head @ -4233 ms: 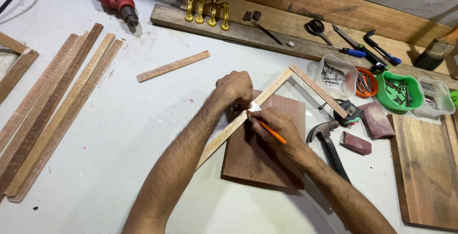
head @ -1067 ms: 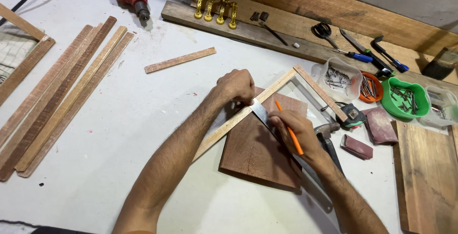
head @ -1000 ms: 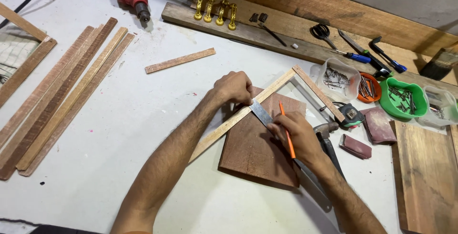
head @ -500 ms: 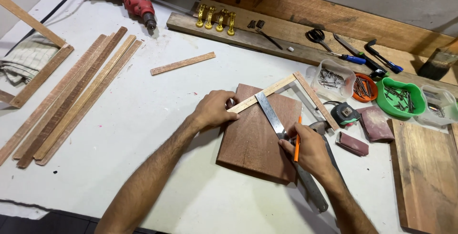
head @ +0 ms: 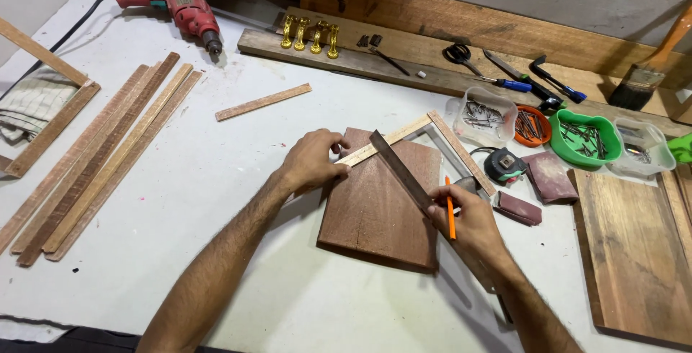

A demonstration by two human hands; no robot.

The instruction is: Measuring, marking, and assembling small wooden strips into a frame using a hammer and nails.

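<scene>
Since a moment ago my right hand (head: pixel 468 220), gripping an orange pencil (head: pixel 450 216) and the steel square (head: pixel 401 171), edges lower over the brown board (head: pixel 375 216), while my left hand (head: pixel 313 160) presses the pale strip (head: pixel 382 142) flat.

Pale strip (head: pixel 382 144) across brown board (head: pixel 375 209)

Woodworking shop, small and hand-run by the look of it. White worktable (head: pixel 216 202) carries a red power drill (head: pixel 169 9), a row of long wood strips (head: pixel 101 155), tubs of screws and nails (head: pixel 584 135), a tape measure (head: pixel 504 166), sanding blocks (head: pixel 548 176), scissors (head: pixel 458 54) and a paintbrush (head: pixel 645 72). Rough planks (head: pixel 461 25) lean along the bare wall; loose boards lie about.
</scene>
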